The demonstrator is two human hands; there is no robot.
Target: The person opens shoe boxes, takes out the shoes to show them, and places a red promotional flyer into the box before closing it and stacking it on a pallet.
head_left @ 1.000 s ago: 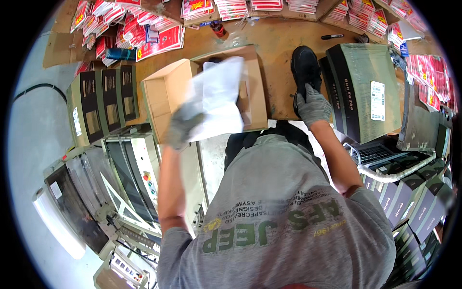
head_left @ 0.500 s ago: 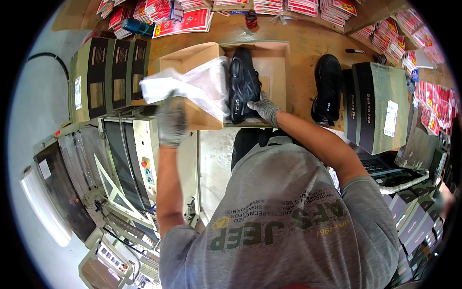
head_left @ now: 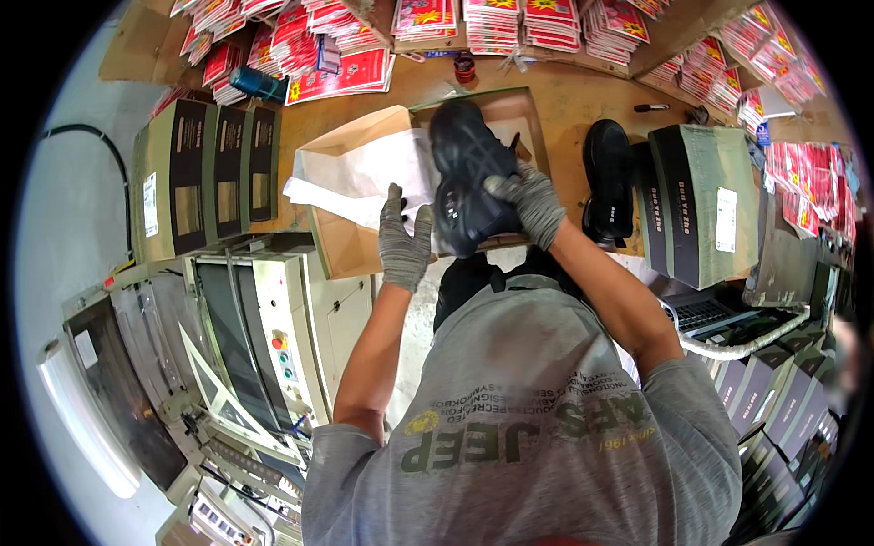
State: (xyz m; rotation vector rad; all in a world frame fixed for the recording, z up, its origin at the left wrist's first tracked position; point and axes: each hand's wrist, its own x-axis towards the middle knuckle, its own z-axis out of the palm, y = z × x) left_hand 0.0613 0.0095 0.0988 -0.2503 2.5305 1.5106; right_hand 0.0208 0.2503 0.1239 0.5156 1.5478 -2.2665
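Shoe (head_left: 464,177) now lower in box (head_left: 364,246), paper (head_left: 355,177) flattened, hands closer together.

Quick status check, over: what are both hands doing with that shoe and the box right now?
Right gloved hand gripping black sneaker over open cardboard shoebox. Left gloved hand pinning white tissue paper. Second black sneaker beside the box, clear of it.

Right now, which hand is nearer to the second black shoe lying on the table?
Right. The right hand grips a black shoe in the box, beside the second shoe; the left hand is farther away on the white paper.
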